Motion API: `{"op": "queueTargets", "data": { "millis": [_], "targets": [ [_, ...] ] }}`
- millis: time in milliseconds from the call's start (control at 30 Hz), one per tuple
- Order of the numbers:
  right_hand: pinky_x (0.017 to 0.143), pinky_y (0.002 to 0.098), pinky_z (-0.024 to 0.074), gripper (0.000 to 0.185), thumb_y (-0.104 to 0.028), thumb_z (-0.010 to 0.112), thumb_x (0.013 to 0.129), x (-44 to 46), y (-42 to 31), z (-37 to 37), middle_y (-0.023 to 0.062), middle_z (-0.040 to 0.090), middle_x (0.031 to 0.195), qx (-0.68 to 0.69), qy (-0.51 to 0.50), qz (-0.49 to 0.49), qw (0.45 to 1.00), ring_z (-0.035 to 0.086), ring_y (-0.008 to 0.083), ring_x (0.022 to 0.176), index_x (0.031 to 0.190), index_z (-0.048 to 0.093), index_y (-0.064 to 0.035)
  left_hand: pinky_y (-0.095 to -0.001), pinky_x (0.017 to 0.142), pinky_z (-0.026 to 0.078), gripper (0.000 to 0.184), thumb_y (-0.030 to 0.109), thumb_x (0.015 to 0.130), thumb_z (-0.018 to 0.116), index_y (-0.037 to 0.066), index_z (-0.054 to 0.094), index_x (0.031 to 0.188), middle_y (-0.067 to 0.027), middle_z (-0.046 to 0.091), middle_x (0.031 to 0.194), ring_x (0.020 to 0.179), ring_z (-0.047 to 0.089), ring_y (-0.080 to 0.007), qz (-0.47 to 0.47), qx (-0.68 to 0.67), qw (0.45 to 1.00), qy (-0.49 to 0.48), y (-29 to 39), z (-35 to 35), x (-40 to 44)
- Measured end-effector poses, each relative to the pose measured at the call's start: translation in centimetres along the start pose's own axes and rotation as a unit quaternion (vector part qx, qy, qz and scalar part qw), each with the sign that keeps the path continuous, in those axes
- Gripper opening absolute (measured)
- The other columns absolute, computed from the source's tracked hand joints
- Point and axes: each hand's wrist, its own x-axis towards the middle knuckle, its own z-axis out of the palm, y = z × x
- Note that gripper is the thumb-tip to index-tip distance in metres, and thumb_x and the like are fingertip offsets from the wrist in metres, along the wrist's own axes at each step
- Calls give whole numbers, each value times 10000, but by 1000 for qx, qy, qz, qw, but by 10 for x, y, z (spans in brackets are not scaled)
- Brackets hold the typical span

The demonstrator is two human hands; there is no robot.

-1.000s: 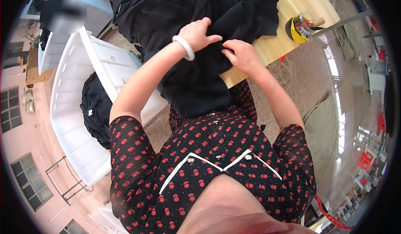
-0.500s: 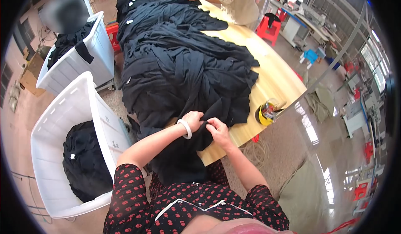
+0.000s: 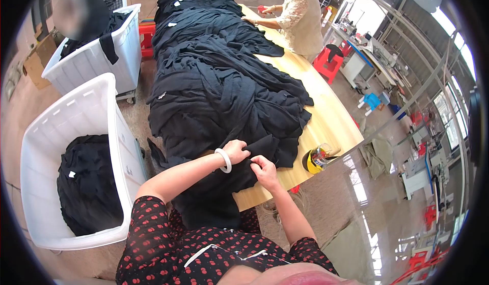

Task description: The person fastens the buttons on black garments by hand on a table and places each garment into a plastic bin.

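A large heap of soft black cloth (image 3: 219, 102) covers much of the wooden table, with small white tags showing on it. At the near end, both hands pinch the black cloth close together, and part of it hangs over the table edge toward my lap. My left hand (image 3: 236, 151), with a white bangle at the wrist, is closed on the cloth from the left. Just to its right and slightly nearer me, my right hand (image 3: 265, 172) holds the cloth between thumb and fingers. The exact seam or edge between the fingertips is too small to make out.
Bare wood of the table (image 3: 333, 124) shows along the right, where a yellow-and-black container (image 3: 315, 160) of tools stands. At left, a white bin (image 3: 114, 132) holds black cloth; another bin (image 3: 125, 43) stands behind. A co-worker (image 3: 300, 18) touches the heap's far side near a red stool (image 3: 327, 65).
The camera view has tilted up, so the table and bins sit differently in it. Both hands keep their pinch on the cloth, the fingertips close together as before.
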Motion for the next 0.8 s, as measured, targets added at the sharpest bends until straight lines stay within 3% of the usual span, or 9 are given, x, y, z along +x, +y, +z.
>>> {"op": "queueTargets", "data": {
  "millis": [133,300,500,667,800],
  "targets": [
    [616,230,445,105,-50,572,756,-3,-16,-4,39,600,698,-110,39,-50,992,542,63,647,839,583,13,-411,694,447,287,259,753,598,-27,608,757,-221,616,777,773,604,-339,34,-33,999,-4,0,8,1],
    [629,261,474,113,-71,571,744,-3,-13,-5,88,629,716,-142,59,-57,986,608,122,663,828,597,1,-407,715,453,276,242,763,570,-30,612,790,-228,620,813,813,608,-338,28,-41,998,-36,-6,21,6],
    [652,371,494,137,-139,602,740,-7,-28,-6,123,653,777,-252,63,-41,965,639,282,739,854,601,-62,-410,737,458,277,230,765,556,-33,618,824,-239,619,849,858,606,-351,38,2,998,-54,-2,16,0],
    [621,374,489,113,-145,614,753,-11,-30,-5,114,641,770,-352,60,-91,929,624,292,722,840,612,-73,-434,744,460,236,192,772,529,-29,607,790,-236,615,838,854,593,-376,98,64,992,-40,-3,19,0],
    [603,384,482,68,-123,592,770,-12,-26,-2,113,631,768,-383,51,-132,913,615,293,706,825,613,-90,-454,747,460,195,160,787,505,-10,599,768,-223,614,821,843,590,-377,94,119,988,-17,3,25,-11]
  ]
}}
